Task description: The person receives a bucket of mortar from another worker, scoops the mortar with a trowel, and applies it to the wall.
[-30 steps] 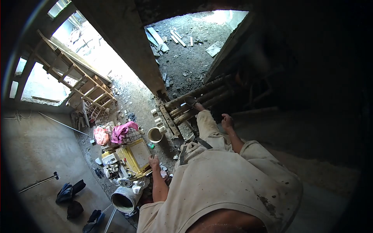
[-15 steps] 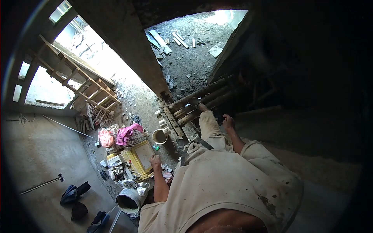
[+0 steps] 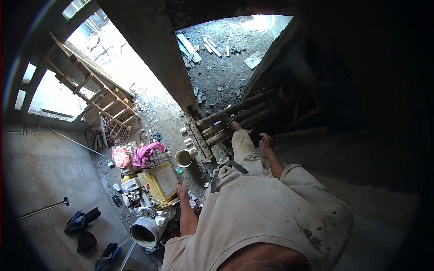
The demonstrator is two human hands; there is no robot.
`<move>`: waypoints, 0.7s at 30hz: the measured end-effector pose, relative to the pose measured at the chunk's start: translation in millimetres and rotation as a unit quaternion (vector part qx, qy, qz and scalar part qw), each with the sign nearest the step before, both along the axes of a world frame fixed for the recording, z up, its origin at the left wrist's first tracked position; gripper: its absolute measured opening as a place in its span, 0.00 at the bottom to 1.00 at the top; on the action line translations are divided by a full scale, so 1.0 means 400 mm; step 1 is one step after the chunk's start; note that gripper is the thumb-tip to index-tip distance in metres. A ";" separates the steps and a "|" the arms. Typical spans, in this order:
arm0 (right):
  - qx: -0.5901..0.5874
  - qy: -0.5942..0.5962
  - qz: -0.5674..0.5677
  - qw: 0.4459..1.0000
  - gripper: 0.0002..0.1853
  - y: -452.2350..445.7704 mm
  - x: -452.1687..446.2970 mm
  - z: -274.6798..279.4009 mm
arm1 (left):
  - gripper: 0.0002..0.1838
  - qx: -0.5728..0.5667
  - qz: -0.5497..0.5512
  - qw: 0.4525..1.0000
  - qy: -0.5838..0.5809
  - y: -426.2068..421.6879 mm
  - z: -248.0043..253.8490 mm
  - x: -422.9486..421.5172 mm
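Can read no word, label, brand, number or sign anywhere, whether on the stained shirt, the yellow-framed panel, the round bucket or the small items beside the panel, too tiny to make out.

A single camera worn on the person's head looks steeply down and forward along their own body, through a very wide lens whose dark, curved border closes off the corners. Nearest is the beige, dark-spotted cloth shirt, large across the lower centre of the frame. Less near, the bare left hand shows below and left of centre, the bare right hand right of centre. Farther off and smaller are the brown wooden ladder at upper left and the grey, rubble-strewn floor at upper centre.
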State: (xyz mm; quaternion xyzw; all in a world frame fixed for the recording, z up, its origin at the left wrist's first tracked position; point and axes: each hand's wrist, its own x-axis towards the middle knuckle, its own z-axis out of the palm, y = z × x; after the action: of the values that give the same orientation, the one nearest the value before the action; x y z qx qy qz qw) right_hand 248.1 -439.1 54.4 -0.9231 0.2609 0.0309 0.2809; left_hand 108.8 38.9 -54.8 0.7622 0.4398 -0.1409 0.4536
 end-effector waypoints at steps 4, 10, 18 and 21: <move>-0.011 0.003 -0.001 1.000 0.17 -0.011 -0.002 -0.018 | 0.26 -0.038 0.039 0.998 0.009 -0.016 0.031 0.006; 0.002 0.001 -0.013 1.000 0.17 -0.003 -0.014 -0.002 | 0.25 -0.048 0.066 0.996 0.023 -0.045 0.104 0.027; 0.041 0.051 -0.033 0.997 0.18 0.004 -0.016 -0.007 | 0.25 -0.025 0.050 0.998 0.036 -0.058 0.195 0.072; 0.036 0.039 -0.028 0.998 0.18 0.004 -0.015 -0.014 | 0.26 -0.072 0.102 0.992 0.026 -0.062 0.212 0.069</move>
State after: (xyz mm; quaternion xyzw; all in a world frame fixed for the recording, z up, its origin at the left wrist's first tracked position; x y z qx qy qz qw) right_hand 242.2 -437.6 48.7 -0.9029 0.2961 0.0681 0.3041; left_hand 136.3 14.1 29.8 0.6749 0.5153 -0.1453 0.5079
